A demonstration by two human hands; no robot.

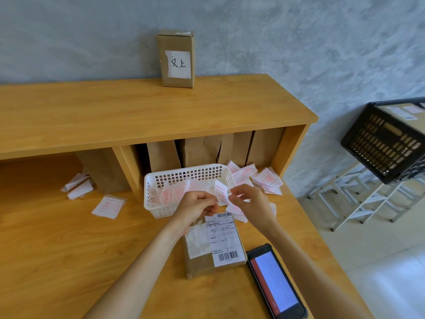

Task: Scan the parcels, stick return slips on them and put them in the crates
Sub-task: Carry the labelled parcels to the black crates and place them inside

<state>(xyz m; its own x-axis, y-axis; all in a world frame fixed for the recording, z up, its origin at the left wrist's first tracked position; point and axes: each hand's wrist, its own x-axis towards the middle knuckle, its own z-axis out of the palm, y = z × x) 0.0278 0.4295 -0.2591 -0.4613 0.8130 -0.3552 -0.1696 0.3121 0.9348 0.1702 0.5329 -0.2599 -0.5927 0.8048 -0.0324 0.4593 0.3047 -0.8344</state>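
A brown cardboard parcel point(200, 263) with a white shipping label lies flat on the wooden desk point(69, 249) in front of me. Just above its far end, my left hand point(195, 207) and my right hand point(249, 202) both pinch a white return slip point(221, 192) with red print, held between them. Behind my hands stands a white plastic basket point(186, 173) with more slips in it. A black handheld scanner point(276, 284) with a lit screen lies to the right of the parcel. A black crate point(386, 143) holding a boxed parcel stands off the desk at the right.
Loose slips lie on the desk at the left point(108, 206) and behind the basket at the right point(268, 179). Brown paper bags point(202, 150) stand in the cubby under the shelf. A labelled cardboard box point(176, 58) stands on the shelf top. White stools point(358, 196) stand on the floor.
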